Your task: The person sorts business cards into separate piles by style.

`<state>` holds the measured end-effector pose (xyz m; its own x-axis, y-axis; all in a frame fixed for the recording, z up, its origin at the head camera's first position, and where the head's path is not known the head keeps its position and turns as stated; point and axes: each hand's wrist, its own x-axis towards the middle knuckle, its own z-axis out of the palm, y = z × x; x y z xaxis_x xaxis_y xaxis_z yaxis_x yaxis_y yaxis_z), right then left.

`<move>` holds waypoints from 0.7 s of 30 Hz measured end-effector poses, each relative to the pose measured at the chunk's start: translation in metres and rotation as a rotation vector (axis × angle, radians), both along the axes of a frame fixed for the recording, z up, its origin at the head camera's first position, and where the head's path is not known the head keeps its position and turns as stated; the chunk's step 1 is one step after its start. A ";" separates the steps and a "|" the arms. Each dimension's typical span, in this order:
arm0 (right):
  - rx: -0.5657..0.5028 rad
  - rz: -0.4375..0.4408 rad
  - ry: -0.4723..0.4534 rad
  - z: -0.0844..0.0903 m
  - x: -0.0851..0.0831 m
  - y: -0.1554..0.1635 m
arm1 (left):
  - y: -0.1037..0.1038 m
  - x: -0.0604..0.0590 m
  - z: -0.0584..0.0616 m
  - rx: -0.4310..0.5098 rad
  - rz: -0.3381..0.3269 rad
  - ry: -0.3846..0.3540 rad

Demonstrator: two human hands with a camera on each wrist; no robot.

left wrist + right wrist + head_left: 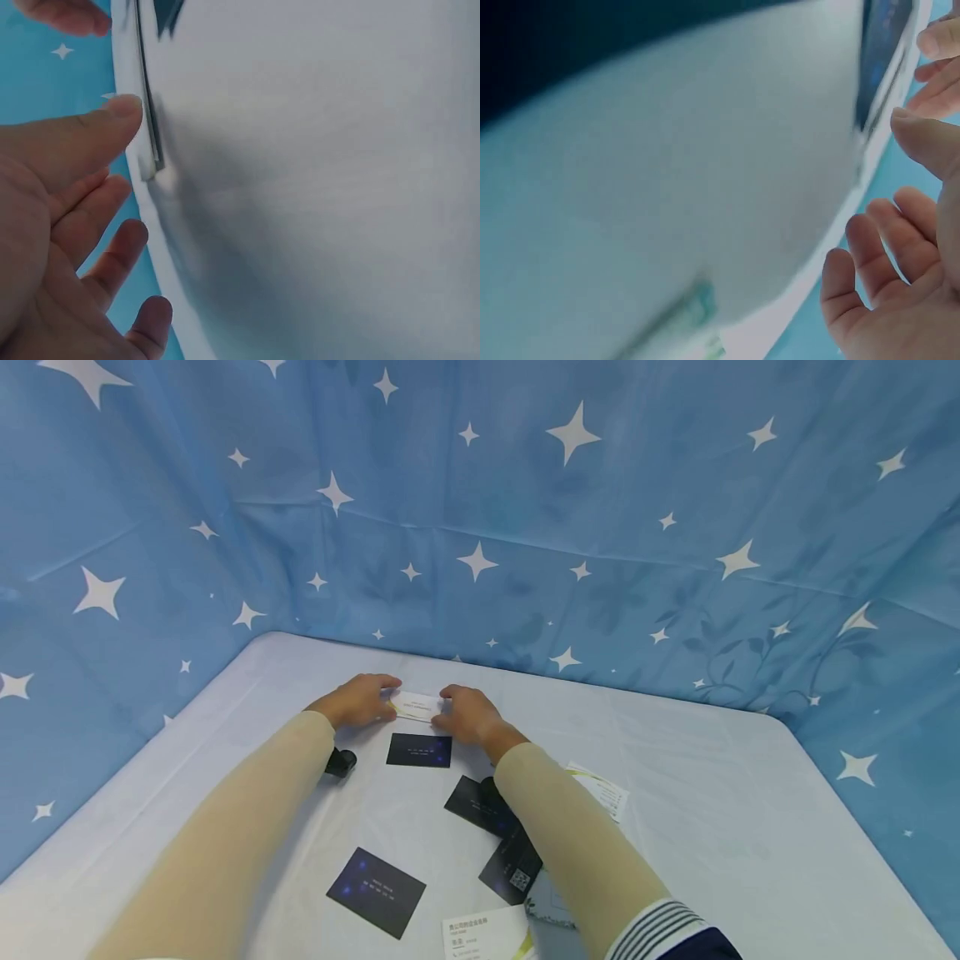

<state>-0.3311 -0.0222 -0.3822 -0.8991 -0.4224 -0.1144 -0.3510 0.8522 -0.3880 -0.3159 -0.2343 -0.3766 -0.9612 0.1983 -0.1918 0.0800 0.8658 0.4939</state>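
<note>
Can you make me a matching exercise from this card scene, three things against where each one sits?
Things:
1. white card
2. dark card
3. small black object

Places:
A. beside the left forearm
B. between the left hand and right hand
C. flat on the table, just nearer than the hands

Pairs: 1-B, 2-C, 3-A

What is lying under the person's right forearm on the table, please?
Under the right forearm lie two dark cards and a white card, each partly covered. Whatever else the sleeve hides cannot be seen.
</note>
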 end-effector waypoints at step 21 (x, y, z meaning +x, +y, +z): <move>-0.225 0.158 -0.037 0.035 0.078 0.113 | 0.050 0.084 0.017 0.203 -0.179 0.092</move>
<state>-0.2533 0.0907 -0.3473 -0.8170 -0.5757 -0.0333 -0.4548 0.6787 -0.5766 -0.2323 -0.1848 -0.3596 -0.9191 0.3915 -0.0442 0.2751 0.7181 0.6393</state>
